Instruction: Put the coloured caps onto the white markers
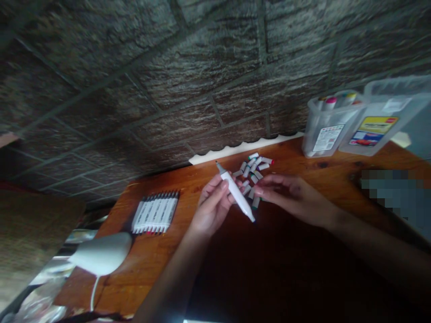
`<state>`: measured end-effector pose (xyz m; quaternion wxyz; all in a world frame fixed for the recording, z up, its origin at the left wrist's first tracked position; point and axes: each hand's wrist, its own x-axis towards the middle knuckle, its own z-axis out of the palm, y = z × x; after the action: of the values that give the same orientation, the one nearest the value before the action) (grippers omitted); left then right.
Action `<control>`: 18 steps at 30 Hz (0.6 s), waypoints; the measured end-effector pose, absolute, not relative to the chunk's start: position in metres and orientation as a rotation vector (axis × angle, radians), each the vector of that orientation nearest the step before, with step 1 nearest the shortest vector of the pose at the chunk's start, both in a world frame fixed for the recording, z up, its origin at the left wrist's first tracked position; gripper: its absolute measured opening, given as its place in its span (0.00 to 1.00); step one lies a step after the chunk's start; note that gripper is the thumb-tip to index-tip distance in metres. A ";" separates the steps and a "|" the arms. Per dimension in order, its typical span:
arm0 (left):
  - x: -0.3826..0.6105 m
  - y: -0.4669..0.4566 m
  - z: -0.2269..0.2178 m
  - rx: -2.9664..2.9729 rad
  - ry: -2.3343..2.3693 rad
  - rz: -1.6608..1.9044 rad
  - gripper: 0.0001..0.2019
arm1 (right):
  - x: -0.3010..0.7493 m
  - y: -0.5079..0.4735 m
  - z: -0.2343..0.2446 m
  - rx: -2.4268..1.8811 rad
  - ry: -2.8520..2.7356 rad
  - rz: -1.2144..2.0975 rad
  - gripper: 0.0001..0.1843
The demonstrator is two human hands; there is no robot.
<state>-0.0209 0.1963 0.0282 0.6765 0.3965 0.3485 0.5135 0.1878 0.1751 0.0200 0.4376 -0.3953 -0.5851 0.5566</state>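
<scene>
Left hand: my left hand (212, 204) is closed around a white double-ended marker (238, 196), thumb across the barrel and fingers curled behind it
Marker: held up in front of the loose caps, above the worktop (286, 159), and tilted, with a bare grey tip up toward the wall and the other end pointing down toward my right side
Right hand: my right hand (299, 195) reaches in over the near side of the caps, thumb and fingers bent close together; I cannot tell whether they pinch a cap or only hover beside one
Loose caps: a scattered heap of white marker caps (247, 171) beyond and between my hands, some with coloured ends, among them red and green
Marker row: to the left, a row of white markers (155, 213) lies side by side, dark tips at the far end
White device: nearer me on the left, a rounded white device (104, 252) with a white cord (94, 294)
Plastic bins: at the far right, a clear bin (309, 130) with markers standing in it, beside another clear bin (380, 110) bearing a yellow and blue label
Backdrop: brick-patterned wall (202, 67), with a white scalloped strip (249, 146) along its foot
</scene>
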 end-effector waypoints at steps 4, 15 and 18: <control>-0.014 0.192 0.024 0.957 0.800 1.116 0.18 | 0.175 0.170 0.024 -0.899 -1.296 1.609 0.17; -0.034 0.207 0.024 1.607 1.226 1.126 0.15 | 0.187 0.176 0.020 -0.907 -0.922 1.737 0.25; -0.039 0.212 0.015 1.880 1.272 1.050 0.10 | 0.195 0.184 0.019 -0.947 -0.836 1.657 0.24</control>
<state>-0.0388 0.2120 0.0152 0.3148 0.7136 0.4826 0.3984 0.1952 0.1844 0.0190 0.5045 -0.3923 -0.3464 0.6867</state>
